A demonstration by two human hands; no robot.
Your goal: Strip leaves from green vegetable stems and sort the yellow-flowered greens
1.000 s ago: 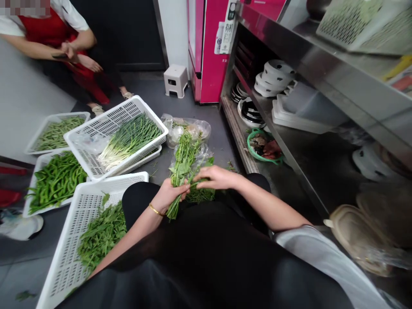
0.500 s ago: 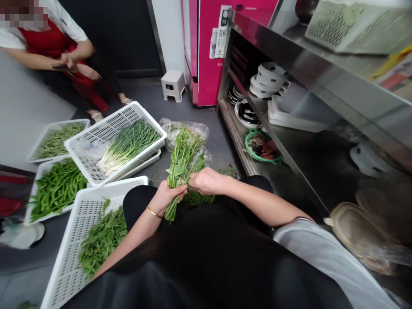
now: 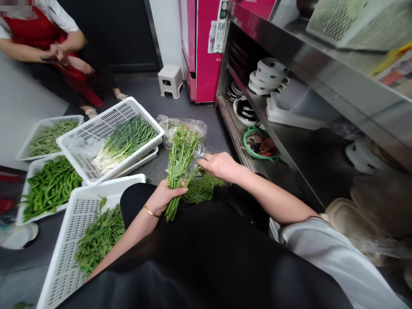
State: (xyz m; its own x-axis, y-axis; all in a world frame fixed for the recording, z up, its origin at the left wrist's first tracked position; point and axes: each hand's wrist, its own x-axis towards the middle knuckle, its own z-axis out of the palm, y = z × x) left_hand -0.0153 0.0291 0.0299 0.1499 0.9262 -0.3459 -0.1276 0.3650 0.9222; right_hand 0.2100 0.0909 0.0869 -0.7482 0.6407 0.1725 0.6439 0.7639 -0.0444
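Greens bunch (image 3: pixel 180 159) in L hand (image 3: pixel 165 195), R hand (image 3: pixel 219 165) touching

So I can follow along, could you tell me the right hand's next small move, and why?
Probably pinch one stem of the bunch of greens with the right hand: the left hand grips the bunch by its lower stems, and the right fingers lie just beside it.

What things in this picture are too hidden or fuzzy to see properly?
Head view only:
Bunch of greens: the left hand covers its middle stems.
Right hand: leaves hide whether it pinches anything.
Plastic bag: the bunch blocks its contents.
Green basket: contents too small.
Top white crate: cut by the upper edge.
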